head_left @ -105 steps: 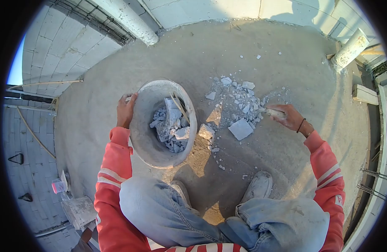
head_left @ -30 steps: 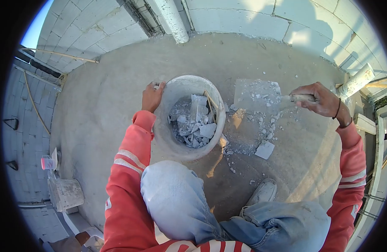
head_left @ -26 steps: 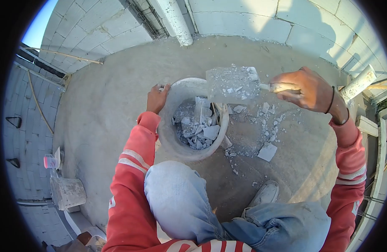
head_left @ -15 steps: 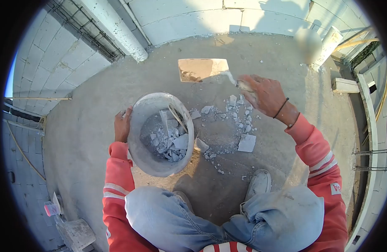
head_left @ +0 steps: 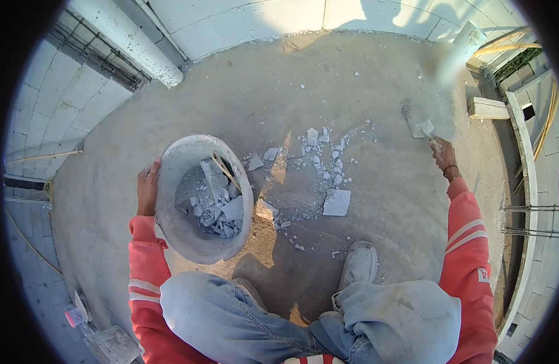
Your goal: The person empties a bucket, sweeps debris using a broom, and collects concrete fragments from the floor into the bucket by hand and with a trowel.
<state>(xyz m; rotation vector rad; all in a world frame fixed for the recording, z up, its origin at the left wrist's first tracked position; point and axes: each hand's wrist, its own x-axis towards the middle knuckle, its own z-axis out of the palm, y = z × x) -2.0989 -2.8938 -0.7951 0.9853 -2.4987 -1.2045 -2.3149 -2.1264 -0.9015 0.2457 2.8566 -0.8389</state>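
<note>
The trowel has swung away from the bucket: a little under a second ago its laden blade hung over the bucket's edge, half a second ago it was at upper centre with a smooth sunlit face, and now it is at the upper right of the frame, beyond the loose rubble; that suggests one load has been tipped and the scooping stroke is over, though plenty of fragments lie on the floor. The view has shifted too, so the bucket sits farther left in the frame; it stands at centre left, tilted or seen aslant, I cannot tell which, with broken pieces inside and a few thin strips leaning near its right edge.

The right hand has its fingers wrapped round the trowel's handle, with no gap showing; the blade is blurred, and whether it touches the floor or carries anything is not clear. The left hand is at the bucket's left rim, fingers bent over it and closed on it, as in the earlier views; their far side is hidden.

A flat pale slab lies right of centre, below the scattered bits; a smaller chunk lies just beside the bucket's right side.
</note>
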